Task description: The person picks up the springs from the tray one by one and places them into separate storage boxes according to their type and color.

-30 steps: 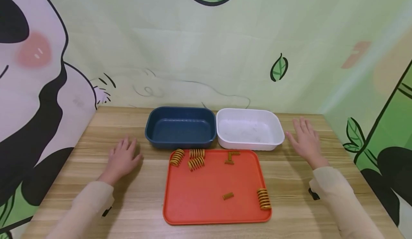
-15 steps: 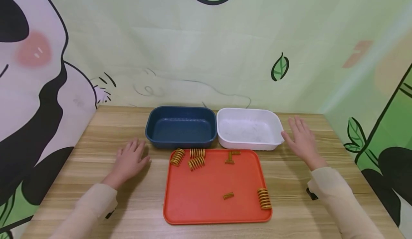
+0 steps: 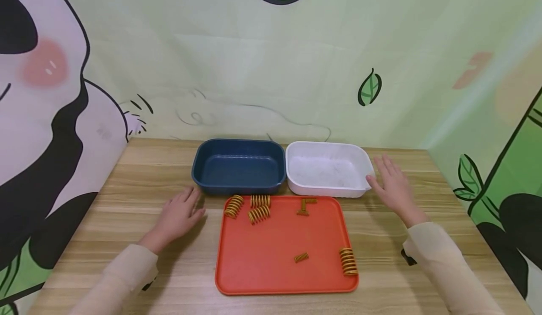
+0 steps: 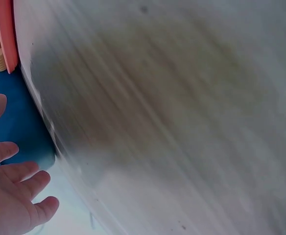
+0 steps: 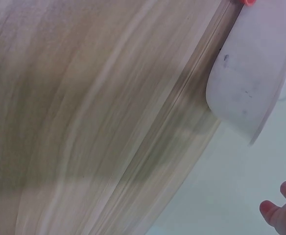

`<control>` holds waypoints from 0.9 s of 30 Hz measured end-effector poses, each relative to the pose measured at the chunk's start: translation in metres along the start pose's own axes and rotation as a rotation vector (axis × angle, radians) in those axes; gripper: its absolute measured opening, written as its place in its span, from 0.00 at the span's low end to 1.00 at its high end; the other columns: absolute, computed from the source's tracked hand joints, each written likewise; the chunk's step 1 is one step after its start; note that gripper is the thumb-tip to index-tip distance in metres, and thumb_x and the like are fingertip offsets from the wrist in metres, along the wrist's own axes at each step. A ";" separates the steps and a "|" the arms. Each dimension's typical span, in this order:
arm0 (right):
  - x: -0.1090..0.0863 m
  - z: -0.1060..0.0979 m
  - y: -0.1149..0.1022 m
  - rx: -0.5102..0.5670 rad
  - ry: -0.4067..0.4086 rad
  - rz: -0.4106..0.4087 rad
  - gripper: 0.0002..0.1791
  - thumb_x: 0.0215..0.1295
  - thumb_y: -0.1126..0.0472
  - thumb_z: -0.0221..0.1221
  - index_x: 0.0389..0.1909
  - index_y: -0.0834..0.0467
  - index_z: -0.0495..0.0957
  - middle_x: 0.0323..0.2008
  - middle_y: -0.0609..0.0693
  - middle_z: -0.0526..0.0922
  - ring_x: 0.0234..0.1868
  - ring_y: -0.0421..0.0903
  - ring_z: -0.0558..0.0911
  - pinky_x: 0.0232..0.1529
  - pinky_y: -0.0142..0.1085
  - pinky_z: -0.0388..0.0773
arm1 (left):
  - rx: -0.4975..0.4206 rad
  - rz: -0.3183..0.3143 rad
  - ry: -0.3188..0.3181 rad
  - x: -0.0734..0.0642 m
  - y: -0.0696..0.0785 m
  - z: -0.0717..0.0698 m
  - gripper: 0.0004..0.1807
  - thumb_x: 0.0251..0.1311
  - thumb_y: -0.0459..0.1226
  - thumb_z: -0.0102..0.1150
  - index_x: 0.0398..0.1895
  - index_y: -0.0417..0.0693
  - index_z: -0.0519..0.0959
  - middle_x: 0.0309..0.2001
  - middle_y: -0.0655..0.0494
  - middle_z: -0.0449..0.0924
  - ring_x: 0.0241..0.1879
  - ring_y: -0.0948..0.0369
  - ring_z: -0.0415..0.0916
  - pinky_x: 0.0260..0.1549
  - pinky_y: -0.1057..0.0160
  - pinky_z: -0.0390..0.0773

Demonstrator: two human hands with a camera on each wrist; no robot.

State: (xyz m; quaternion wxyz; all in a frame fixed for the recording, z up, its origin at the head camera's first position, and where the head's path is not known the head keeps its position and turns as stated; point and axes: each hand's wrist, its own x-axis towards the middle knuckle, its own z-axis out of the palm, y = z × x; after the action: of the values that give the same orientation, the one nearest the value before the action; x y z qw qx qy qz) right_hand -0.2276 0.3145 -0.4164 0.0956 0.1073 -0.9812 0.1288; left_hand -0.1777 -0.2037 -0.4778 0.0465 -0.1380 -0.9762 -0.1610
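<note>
Red and low-rimmed, the tray (image 3: 262, 258) lies on the desk (image 3: 182, 282) between the two hands, bearing brass-coloured coils of two sizes. Three large springs sit at its far left: the leftmost spring (image 3: 234, 206) slants from near left to far right, the farthest spring (image 3: 260, 201) runs left to right along the rim, and the tilted spring (image 3: 259, 214) just nearer runs roughly left to right too. All three lie to the right of the left hand (image 3: 178, 214), which is much the closer one; its fingers are loosely spread, holding nothing. The right hand (image 3: 394, 190) is also free, thumb wide of its extended fingers, beside the right end of the white box (image 3: 330, 192); whether the thumb touches it I cannot tell. A small cluster (image 3: 303, 206) at the tray's far right is nearer this hand, to its left. Towards the near edge lie a lone small spring (image 3: 301, 257), roughly left to right, and one large spring (image 3: 348, 261), near to far. Beyond stands the blue box (image 3: 239, 190), left of the white one.
</note>
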 end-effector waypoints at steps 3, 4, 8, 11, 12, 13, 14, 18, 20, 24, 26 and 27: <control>-0.001 0.001 -0.001 0.007 0.013 -0.022 0.34 0.63 0.49 0.47 0.64 0.67 0.54 0.64 0.70 0.54 0.63 0.67 0.54 0.58 0.61 0.51 | -0.005 0.009 0.002 0.001 0.004 0.000 0.32 0.55 0.45 0.52 0.61 0.38 0.63 0.60 0.34 0.61 0.58 0.39 0.61 0.50 0.36 0.61; -0.001 0.002 -0.002 0.010 0.016 -0.030 0.34 0.63 0.50 0.48 0.63 0.67 0.55 0.63 0.70 0.55 0.63 0.67 0.55 0.58 0.61 0.52 | -0.008 0.012 0.002 0.001 0.005 0.001 0.32 0.55 0.45 0.53 0.60 0.38 0.63 0.60 0.34 0.61 0.58 0.39 0.62 0.50 0.36 0.61; 0.000 0.003 -0.005 0.015 0.028 -0.065 0.33 0.60 0.53 0.52 0.62 0.68 0.57 0.61 0.71 0.58 0.62 0.67 0.57 0.59 0.59 0.53 | -0.019 0.034 0.003 0.002 0.010 0.002 0.31 0.55 0.45 0.54 0.59 0.36 0.64 0.59 0.35 0.64 0.56 0.40 0.65 0.50 0.39 0.64; 0.001 0.004 -0.008 0.019 0.030 -0.084 0.33 0.58 0.55 0.54 0.61 0.68 0.59 0.60 0.71 0.59 0.61 0.66 0.58 0.59 0.58 0.54 | -0.039 0.052 0.003 0.002 0.014 0.003 0.31 0.55 0.44 0.54 0.59 0.35 0.65 0.57 0.35 0.66 0.53 0.41 0.67 0.50 0.42 0.66; 0.001 0.004 -0.009 0.020 0.027 -0.087 0.33 0.58 0.55 0.54 0.61 0.68 0.59 0.60 0.71 0.59 0.61 0.66 0.58 0.59 0.58 0.54 | -0.048 0.055 0.001 0.003 0.015 0.004 0.31 0.55 0.44 0.55 0.59 0.35 0.65 0.57 0.36 0.67 0.53 0.41 0.68 0.50 0.43 0.67; 0.001 0.004 -0.010 0.022 0.024 -0.088 0.33 0.58 0.55 0.55 0.60 0.67 0.59 0.60 0.71 0.60 0.61 0.66 0.58 0.59 0.58 0.54 | -0.064 0.055 -0.003 0.003 0.016 0.004 0.31 0.55 0.43 0.55 0.59 0.35 0.65 0.56 0.36 0.68 0.53 0.42 0.68 0.50 0.44 0.67; 0.001 0.004 -0.012 0.026 0.018 -0.088 0.33 0.58 0.55 0.55 0.61 0.67 0.59 0.60 0.71 0.59 0.61 0.66 0.58 0.59 0.58 0.54 | -0.083 0.053 -0.006 0.003 0.017 0.004 0.31 0.54 0.43 0.55 0.59 0.35 0.65 0.56 0.35 0.68 0.53 0.42 0.68 0.50 0.45 0.67; 0.000 0.004 -0.016 0.028 -0.007 -0.084 0.33 0.58 0.55 0.55 0.61 0.67 0.59 0.61 0.70 0.58 0.61 0.66 0.58 0.59 0.58 0.54 | -0.143 0.039 -0.018 0.002 0.022 0.004 0.30 0.54 0.42 0.55 0.59 0.35 0.64 0.53 0.36 0.70 0.50 0.43 0.70 0.48 0.46 0.70; 0.000 0.004 -0.018 0.029 -0.012 -0.087 0.33 0.58 0.55 0.55 0.61 0.67 0.59 0.62 0.70 0.58 0.61 0.66 0.58 0.59 0.58 0.55 | -0.157 0.030 -0.024 0.002 0.024 0.004 0.30 0.54 0.41 0.55 0.59 0.35 0.64 0.51 0.37 0.71 0.48 0.44 0.72 0.46 0.46 0.71; -0.001 0.004 -0.021 0.036 -0.013 -0.092 0.32 0.58 0.55 0.55 0.61 0.66 0.60 0.62 0.69 0.59 0.61 0.66 0.59 0.59 0.58 0.55 | -0.181 0.020 -0.039 0.003 0.027 0.005 0.30 0.53 0.40 0.56 0.58 0.35 0.65 0.45 0.40 0.74 0.42 0.48 0.74 0.41 0.49 0.73; -0.001 0.004 -0.022 0.041 -0.020 -0.089 0.32 0.58 0.55 0.55 0.61 0.66 0.60 0.62 0.68 0.59 0.62 0.66 0.58 0.59 0.57 0.55 | -0.198 0.015 -0.052 0.004 0.029 0.006 0.30 0.52 0.39 0.57 0.57 0.35 0.65 0.40 0.43 0.76 0.38 0.51 0.74 0.39 0.52 0.74; -0.001 0.004 -0.023 0.041 -0.022 -0.091 0.32 0.58 0.55 0.55 0.61 0.66 0.60 0.62 0.68 0.59 0.61 0.66 0.59 0.59 0.57 0.55 | -0.206 0.012 -0.061 0.004 0.030 0.007 0.29 0.52 0.39 0.57 0.57 0.35 0.65 0.37 0.45 0.76 0.36 0.53 0.74 0.37 0.53 0.74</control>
State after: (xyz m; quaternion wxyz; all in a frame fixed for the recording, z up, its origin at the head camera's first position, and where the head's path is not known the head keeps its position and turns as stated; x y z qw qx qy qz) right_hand -0.2222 0.2921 -0.4155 0.0885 0.1548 -0.9735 0.1430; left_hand -0.1738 -0.1734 -0.4744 0.0035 -0.1528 -0.9545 -0.2559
